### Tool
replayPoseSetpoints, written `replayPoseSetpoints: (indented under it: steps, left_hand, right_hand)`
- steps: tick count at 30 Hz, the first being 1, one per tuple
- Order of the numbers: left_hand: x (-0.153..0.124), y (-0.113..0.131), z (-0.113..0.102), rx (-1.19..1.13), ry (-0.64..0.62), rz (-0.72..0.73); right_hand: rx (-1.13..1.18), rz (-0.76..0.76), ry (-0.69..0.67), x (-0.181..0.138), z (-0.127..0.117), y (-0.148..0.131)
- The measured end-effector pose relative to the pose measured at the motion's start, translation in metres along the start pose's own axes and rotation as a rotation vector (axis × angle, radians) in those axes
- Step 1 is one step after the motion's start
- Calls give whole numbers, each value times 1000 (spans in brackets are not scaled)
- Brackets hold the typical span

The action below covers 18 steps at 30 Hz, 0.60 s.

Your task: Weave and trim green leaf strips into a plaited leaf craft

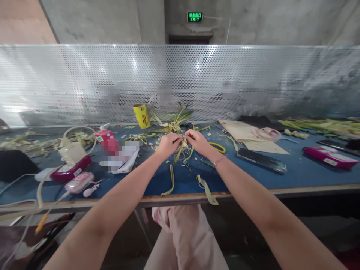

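Note:
My left hand and my right hand meet over the middle of the blue table, fingers pinched together. Between their fingertips is a small, pale yellow-green piece of plant, too small to make out in detail. Both hands seem to grip it. Beneath them lie dry plant scraps and thin strips. Just behind, a tuft of long green leaves sticks up. A yellow ring-shaped band lies beside my right wrist. Nearer me are a curled dry leaf strip and another strip hanging over the table edge.
A yellow cup-like container stands at the back. On the left are a white box, a red carton, a pink case and cables. To the right lie a phone, cardboard and a purple pack. A perforated metal panel rises behind.

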<state>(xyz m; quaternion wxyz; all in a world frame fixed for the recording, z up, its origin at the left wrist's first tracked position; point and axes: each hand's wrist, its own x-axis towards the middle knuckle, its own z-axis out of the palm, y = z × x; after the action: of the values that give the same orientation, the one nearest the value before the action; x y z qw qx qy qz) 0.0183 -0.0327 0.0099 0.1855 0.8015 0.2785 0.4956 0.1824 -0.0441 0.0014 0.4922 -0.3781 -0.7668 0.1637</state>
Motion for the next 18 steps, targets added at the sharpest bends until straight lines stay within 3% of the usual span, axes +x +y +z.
replayPoseSetpoints:
  steps: [8, 18]
  left_hand:
    - [0, -5, 8, -162, 7, -197]
    - [0, -4, 1, -186, -79, -143]
  right_hand:
    - [-109, -34, 39, 0, 0, 0]
    - [-13, 6, 54, 0, 2, -2]
